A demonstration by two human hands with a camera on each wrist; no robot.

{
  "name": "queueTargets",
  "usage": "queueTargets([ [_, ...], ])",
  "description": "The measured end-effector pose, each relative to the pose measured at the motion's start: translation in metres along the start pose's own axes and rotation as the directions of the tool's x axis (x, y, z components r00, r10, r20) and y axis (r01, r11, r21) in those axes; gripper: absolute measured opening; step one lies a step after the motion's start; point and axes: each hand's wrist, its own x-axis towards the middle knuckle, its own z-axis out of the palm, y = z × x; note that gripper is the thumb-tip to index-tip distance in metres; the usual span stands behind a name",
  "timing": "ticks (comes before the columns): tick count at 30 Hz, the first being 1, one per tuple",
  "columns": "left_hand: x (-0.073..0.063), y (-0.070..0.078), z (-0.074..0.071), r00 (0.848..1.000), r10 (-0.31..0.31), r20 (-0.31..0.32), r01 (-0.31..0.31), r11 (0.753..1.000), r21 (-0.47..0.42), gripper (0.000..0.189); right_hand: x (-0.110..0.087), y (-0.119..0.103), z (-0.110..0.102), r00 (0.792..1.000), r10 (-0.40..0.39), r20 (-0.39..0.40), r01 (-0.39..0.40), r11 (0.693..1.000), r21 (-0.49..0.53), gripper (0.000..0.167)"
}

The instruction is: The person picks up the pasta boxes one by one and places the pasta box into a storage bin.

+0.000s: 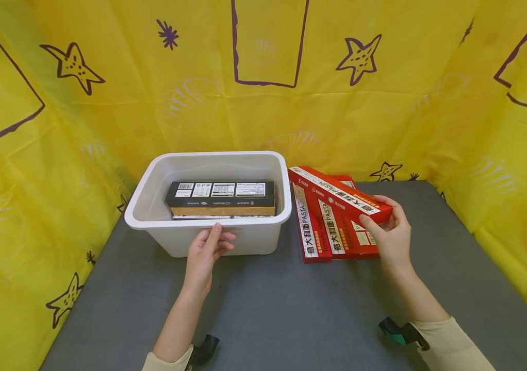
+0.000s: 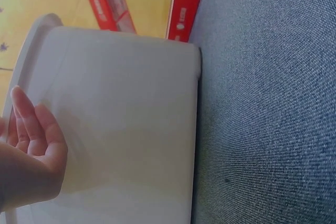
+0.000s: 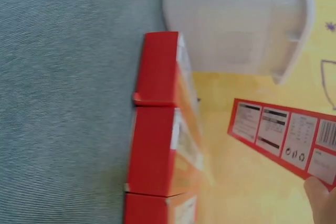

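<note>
My right hand (image 1: 394, 234) grips the near end of a red pasta box (image 1: 338, 193), fingers and thumb on either side. The box is raised and tilted above other red pasta boxes (image 1: 326, 226) lying on the table. Printed panels show on its underside in the right wrist view. My left hand (image 1: 204, 253) is at the front rim of a white plastic bin (image 1: 254, 238), thumb tip right at the rim and fingers loosely bent outside the wall. Inside the bin lies a black box (image 1: 221, 202) with white label panels, above a partly hidden white-edged item.
Left of the pasta boxes stands the bin, on a dark grey table (image 1: 263, 314). Yellow cloth (image 1: 263, 118) with starfish drawings hangs behind and on both sides. Three red box ends (image 3: 156, 148) stand in a row in the right wrist view.
</note>
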Motion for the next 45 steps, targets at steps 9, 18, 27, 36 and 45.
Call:
queueTargets([
  [9,0.0,0.001,-0.001,1.0,-0.002,0.008,0.002,1.0,0.014,0.033,0.002,-0.021,0.0,0.996,-0.091,0.016,0.087,0.982,0.169,0.043],
  [18,-0.001,0.0,-0.001,1.0,0.004,0.012,-0.004,1.0,0.011,0.033,0.005,-0.037,0.002,0.981,-0.194,0.02,0.173,0.911,0.375,0.04],
  [27,-0.002,0.001,0.0,1.0,-0.001,0.004,0.001,1.0,0.008,0.032,0.004,-0.046,0.007,0.973,-0.215,0.081,0.16,0.887,0.433,0.038],
  [36,-0.003,0.001,0.0,1.0,0.013,0.009,-0.013,1.0,0.007,0.03,0.002,-0.048,0.015,0.949,-0.238,0.206,0.124,0.884,0.45,0.037],
  [45,-0.003,-0.001,-0.001,1.0,0.017,0.022,-0.017,1.0,0.004,0.028,0.002,-0.045,0.028,0.922,-0.217,0.32,0.09,0.925,0.369,0.041],
])
